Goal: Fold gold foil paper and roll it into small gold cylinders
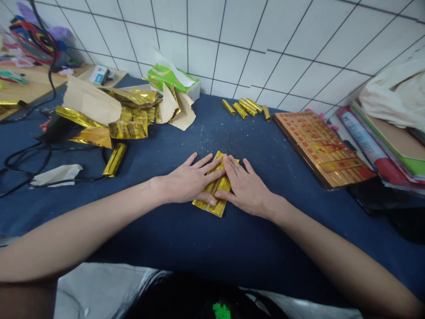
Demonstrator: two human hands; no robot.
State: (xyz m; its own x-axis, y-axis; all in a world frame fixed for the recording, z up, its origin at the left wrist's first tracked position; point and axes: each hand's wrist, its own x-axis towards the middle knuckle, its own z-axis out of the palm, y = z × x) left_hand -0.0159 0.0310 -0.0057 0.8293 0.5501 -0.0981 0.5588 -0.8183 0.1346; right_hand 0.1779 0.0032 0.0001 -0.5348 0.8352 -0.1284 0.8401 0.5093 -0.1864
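A sheet of gold foil paper (215, 209) lies folded on the dark blue table in front of me, its long sides turned inward. My left hand (189, 179) rests flat on its left part with the fingers spread. From the other side my right hand (245, 188) presses on the paper, palm down, fingers stretched out and thumb apart. The fingertips of both hands come close together over the sheet, and they cover much of its middle. Neither hand grasps anything.
Several rolled gold paper tubes (247, 107) lie near the tiled wall. To the right is a stack of printed orange-gold paper (322, 148). Crumpled gold paper (133, 119), a green tissue box (172, 79) and black cables (26, 161) occupy the left side.
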